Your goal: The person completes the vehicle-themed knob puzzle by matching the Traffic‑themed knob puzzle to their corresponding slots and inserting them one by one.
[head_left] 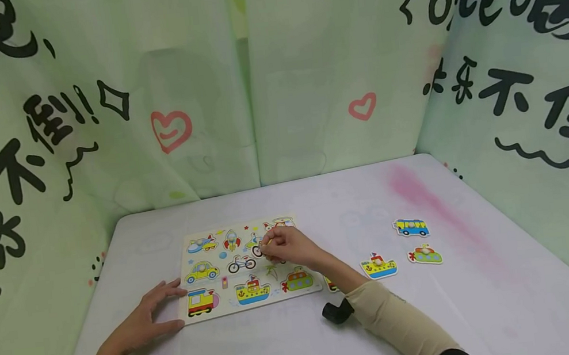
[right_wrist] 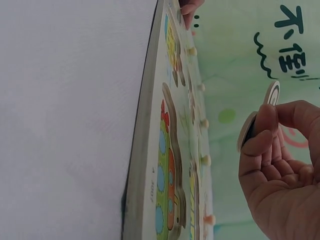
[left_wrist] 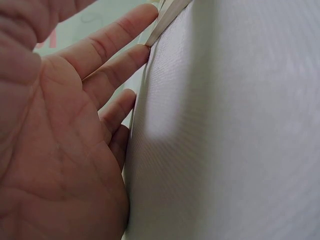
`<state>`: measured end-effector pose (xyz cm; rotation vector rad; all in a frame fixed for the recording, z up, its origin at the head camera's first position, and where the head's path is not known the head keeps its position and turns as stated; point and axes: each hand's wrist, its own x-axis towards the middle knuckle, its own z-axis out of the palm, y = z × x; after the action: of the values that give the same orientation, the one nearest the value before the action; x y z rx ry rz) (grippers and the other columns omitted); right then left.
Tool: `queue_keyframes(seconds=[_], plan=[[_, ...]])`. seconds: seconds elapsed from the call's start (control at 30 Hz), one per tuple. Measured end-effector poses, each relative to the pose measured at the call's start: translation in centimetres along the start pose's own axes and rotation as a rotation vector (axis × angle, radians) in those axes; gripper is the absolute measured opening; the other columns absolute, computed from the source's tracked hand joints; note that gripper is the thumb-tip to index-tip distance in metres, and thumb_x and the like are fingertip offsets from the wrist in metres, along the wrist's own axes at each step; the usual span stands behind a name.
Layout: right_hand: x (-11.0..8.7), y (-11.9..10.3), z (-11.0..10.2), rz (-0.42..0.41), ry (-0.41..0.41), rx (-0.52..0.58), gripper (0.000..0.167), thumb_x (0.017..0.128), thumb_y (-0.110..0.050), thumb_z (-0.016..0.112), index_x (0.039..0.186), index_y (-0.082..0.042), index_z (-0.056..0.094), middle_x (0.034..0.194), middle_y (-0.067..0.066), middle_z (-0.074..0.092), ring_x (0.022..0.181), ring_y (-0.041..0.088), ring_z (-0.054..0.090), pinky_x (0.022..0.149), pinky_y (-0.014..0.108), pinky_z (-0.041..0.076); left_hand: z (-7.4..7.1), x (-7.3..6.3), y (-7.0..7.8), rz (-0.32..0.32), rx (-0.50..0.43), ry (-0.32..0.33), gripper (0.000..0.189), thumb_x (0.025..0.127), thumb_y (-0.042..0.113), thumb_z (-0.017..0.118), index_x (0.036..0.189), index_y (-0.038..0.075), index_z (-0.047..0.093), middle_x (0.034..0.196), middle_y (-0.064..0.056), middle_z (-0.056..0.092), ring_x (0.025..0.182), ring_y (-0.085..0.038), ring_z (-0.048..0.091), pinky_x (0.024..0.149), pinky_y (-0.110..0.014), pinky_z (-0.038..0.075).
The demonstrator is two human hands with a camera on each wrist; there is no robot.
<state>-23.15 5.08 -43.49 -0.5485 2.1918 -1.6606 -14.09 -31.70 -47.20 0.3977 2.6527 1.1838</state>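
Observation:
A wooden peg puzzle board [head_left: 226, 296] with printed vehicles lies on the table. My left hand [head_left: 140, 321], fingers stretched out, touches its left edge; the palm fills much of the left wrist view. Over the board's upper right part, my right hand [head_left: 292, 247] pinches a small flat puzzle piece [right_wrist: 246, 132] between thumb and fingers. A round wheel shows on that piece, which is held tilted and clear of the board in the right wrist view. Fingers hide most of its picture. Below it, the submarine recess [right_wrist: 164, 175] is visible.
To the right of the board lie a bus piece [head_left: 411, 228], a boat piece [head_left: 379, 266] and a submarine piece [head_left: 425, 254]. Another piece [head_left: 330, 284] is partly hidden by my right forearm. Printed curtains [head_left: 295, 84] stand behind and beside the table.

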Motion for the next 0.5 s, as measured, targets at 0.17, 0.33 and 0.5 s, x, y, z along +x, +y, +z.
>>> queue_keyframes(seconds=[0.17,0.33,0.5], plan=[[0.5,0.1,0.6,-0.007,-0.015,-0.005,0.015,0.099,-0.013,0.067,0.106,-0.001,0.066,0.091,0.028,0.071,0.071,0.017,0.066,0.072,0.033,0.059,0.0,0.0,0.1,-0.024,0.0,-0.006,0.055,0.081,0.025,0.086,0.13,0.015,0.062,0.161,-0.021,0.037,0.149,-0.056,0.012,0.111,-0.081,0.012],[0.9,0.3,1.2,-0.008,-0.034,-0.027,0.016,0.098,-0.016,0.068,0.105,-0.001,0.067,0.091,0.025,0.072,0.073,0.016,0.067,0.073,0.03,0.06,0.0,0.0,0.1,-0.02,-0.002,-0.004,0.054,0.082,0.024,0.086,0.13,0.014,0.062,0.16,-0.022,0.037,0.149,-0.056,0.012,0.111,-0.081,0.012],[1.4,0.4,1.7,0.003,-0.059,-0.055,0.015,0.099,-0.017,0.068,0.105,-0.003,0.068,0.088,0.02,0.073,0.072,0.017,0.066,0.073,0.029,0.06,0.0,0.0,0.1,-0.011,-0.005,-0.001,0.054,0.082,0.024,0.085,0.129,0.014,0.062,0.16,-0.022,0.038,0.149,-0.056,0.012,0.111,-0.08,0.012]])
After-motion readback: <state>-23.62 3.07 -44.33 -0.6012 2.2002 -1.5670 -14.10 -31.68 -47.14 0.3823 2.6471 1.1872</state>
